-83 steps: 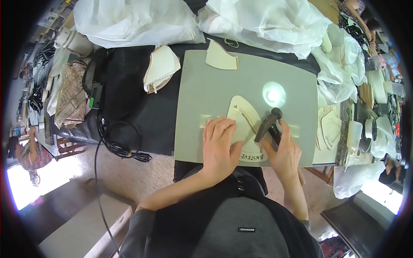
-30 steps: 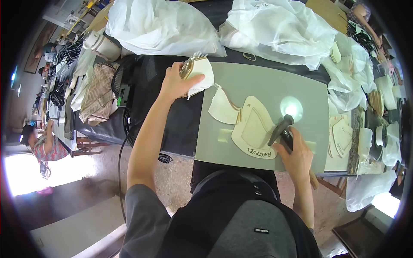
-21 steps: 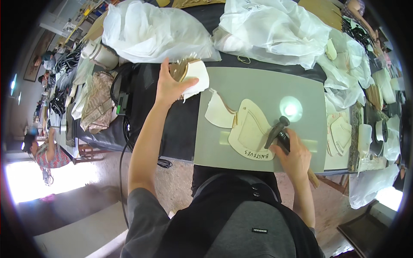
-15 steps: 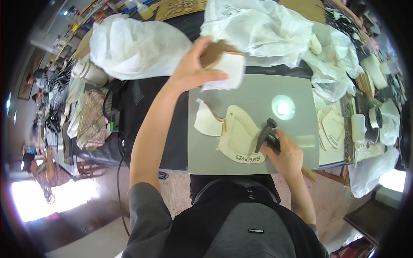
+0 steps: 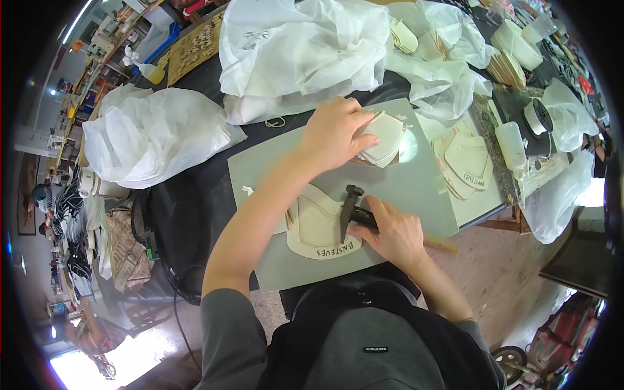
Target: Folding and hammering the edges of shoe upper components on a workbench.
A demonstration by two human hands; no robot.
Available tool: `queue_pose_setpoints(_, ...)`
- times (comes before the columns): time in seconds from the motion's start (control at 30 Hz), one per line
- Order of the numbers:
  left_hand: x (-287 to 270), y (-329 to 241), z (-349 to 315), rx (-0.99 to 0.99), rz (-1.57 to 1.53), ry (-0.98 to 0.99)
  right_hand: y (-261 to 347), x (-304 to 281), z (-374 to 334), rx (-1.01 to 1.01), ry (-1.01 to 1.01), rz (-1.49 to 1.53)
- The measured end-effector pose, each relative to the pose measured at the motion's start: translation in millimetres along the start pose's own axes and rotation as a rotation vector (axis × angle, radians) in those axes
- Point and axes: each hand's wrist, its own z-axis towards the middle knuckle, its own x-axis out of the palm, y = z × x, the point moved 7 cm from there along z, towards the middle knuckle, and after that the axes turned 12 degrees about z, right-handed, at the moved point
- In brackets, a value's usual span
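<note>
My left hand (image 5: 338, 134) is closed on a stack of small white cut pieces (image 5: 385, 140), at the far part of the grey board (image 5: 416, 188). Brown shows under the stack's near edge. In my right hand (image 5: 395, 233) is a hammer (image 5: 349, 213), its dark head over a cream pattern piece (image 5: 309, 224) and its wooden handle passing out beneath the hand. That pattern piece lies flat near the board's front, with dark lettering along its lower edge. A second pale piece (image 5: 281, 225) beside it is partly hidden by my left forearm.
White plastic bags (image 5: 299, 55) bulge along the far side, another bag (image 5: 153, 133) at the left. To the right are more pattern pieces (image 5: 469, 159), a white bottle (image 5: 511, 146) and a thread spool (image 5: 537, 117). A person (image 5: 91, 335) is at the far left.
My view has turned, so the board appears tilted. The left hand has carried its stack across to the right and lower, over the board. My right hand keeps the hammer by the pattern piece.
</note>
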Motion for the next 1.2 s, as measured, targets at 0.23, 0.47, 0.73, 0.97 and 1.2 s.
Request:
queue_pose_setpoints(0.23,-14.8,-11.2,-13.1,-0.010,0.140,-0.222,1.0,1.5,14.6,-0.087,0.141,0.044)
queue_pose_setpoints(0.47,-52.4,39.7,-110.1,-0.554,-0.992,0.111,-43.5,-35.6,21.8,-0.050,-0.005,-0.084)
queue_pose_setpoints(0.73,-46.9,43.8,-210.1,-0.780,-1.074,0.237,25.4,-31.6,10.8,-0.198,-0.009,-0.115)
queue_pose_setpoints(0.97,-44.5,48.1,-214.7,-0.776,-1.055,0.462,29.7,11.8,-23.8,-0.450,0.262,0.267)
queue_pose_setpoints(1.2,-62.1,34.8,-181.2,-0.613,-0.809,0.390,7.6,-6.3,-21.4,-0.385,0.214,0.303)
